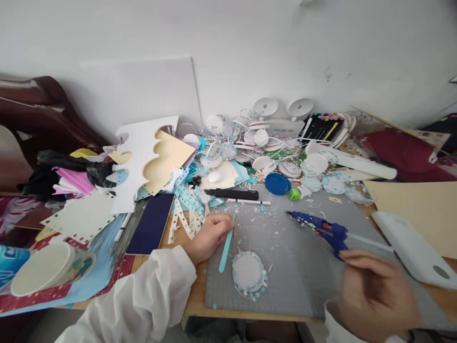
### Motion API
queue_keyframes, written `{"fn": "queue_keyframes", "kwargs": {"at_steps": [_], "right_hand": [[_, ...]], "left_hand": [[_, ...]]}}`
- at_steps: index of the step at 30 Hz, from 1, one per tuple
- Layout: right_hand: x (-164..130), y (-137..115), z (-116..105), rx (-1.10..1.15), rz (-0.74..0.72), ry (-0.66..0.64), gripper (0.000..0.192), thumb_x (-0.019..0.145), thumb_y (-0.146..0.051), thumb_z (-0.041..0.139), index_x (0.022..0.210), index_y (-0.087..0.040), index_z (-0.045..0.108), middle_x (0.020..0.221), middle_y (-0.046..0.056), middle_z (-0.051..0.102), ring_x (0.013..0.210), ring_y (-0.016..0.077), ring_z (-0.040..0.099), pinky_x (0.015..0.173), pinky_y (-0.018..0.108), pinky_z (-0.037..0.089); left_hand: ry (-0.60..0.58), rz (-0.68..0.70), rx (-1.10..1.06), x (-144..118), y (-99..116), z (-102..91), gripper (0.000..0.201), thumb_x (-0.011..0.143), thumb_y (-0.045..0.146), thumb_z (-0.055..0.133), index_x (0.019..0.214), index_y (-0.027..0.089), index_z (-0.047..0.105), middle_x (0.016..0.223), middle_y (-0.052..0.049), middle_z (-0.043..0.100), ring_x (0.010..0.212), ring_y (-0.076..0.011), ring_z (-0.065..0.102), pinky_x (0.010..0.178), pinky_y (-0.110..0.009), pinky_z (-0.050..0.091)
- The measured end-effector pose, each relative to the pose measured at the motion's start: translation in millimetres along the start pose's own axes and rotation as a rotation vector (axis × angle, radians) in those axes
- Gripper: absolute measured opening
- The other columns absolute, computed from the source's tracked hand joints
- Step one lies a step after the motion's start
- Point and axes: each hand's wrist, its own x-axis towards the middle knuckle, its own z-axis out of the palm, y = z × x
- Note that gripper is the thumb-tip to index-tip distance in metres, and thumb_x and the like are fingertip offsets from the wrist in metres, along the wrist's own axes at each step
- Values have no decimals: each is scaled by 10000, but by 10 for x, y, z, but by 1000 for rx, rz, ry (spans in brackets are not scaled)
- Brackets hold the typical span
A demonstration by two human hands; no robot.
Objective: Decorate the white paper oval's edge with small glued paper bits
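Note:
My left hand (pixel 213 234) is closed on a teal craft stick (pixel 227 250), its lower end pointing down towards me over the grey cutting mat (pixel 285 286). Below it on the mat lies a round white disc (pixel 249 271), edged with small pale blue and white bits. On the right, a blue glue gun (pixel 319 226) rests on its side, a glue stick (pixel 371 242) poking out of its back. My right hand (pixel 378 290), somewhat blurred, is at the end of the gun's handle with loosely curled fingers apart; whether the fingertips touch it is unclear.
Behind the mat are a black pen (pixel 233 194), a blue lid (pixel 277 184) and piled white discs (pixel 260 138). Cut paper (pixel 167 162), a dark blue box (pixel 150 224) and a tub (pixel 41 269) stand left. A white device (pixel 414 247) lies right.

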Motion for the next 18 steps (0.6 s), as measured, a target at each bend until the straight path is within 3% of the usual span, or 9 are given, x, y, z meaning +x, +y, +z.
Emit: {"fn": "queue_keyframes", "kwargs": {"at_steps": [1,2,5,10,14,18], "right_hand": [[-10,80,-74,-78,31,71,132,730,-195,631,787,-299,573,821,55,575,796,293,591,789,525,459],[-8,166,-133,-155,50,49,144,724,-237,632,840,-287,563,841,65,568,822,307,592,790,531,465],[30,436,-203,-436,62,-205,360,717,-350,604,1034,-192,541,951,135,575,879,336,579,812,548,462],[84,704,-50,-731,-59,-396,391,731,-434,498,962,-121,539,799,160,581,774,343,566,691,488,468],[175,615,40,-854,-39,-416,307,755,-441,474,852,-159,543,730,143,582,724,324,572,655,435,450],[376,363,41,-844,98,-327,284,734,-496,539,696,-215,523,643,119,578,665,305,583,585,386,413]], "left_hand": [[-12,-2,7,1,-6,-3,324,711,303,603,444,158,490,391,47,339,405,-73,270,449,-245,170],[-22,-3,13,2,-12,-6,312,711,303,604,454,155,506,393,50,329,409,-74,271,453,-243,179],[-38,6,30,5,-28,-14,283,721,299,596,487,150,538,409,52,328,423,-79,280,459,-238,196],[-42,33,58,0,-33,-17,303,726,312,573,476,156,504,421,50,329,432,-81,283,456,-233,197],[-57,36,81,-1,-35,-16,291,720,322,561,485,156,523,402,55,304,421,-82,271,451,-235,183],[-77,28,102,-6,-31,-23,295,725,326,574,491,150,534,408,57,306,421,-79,267,449,-238,170]]}}
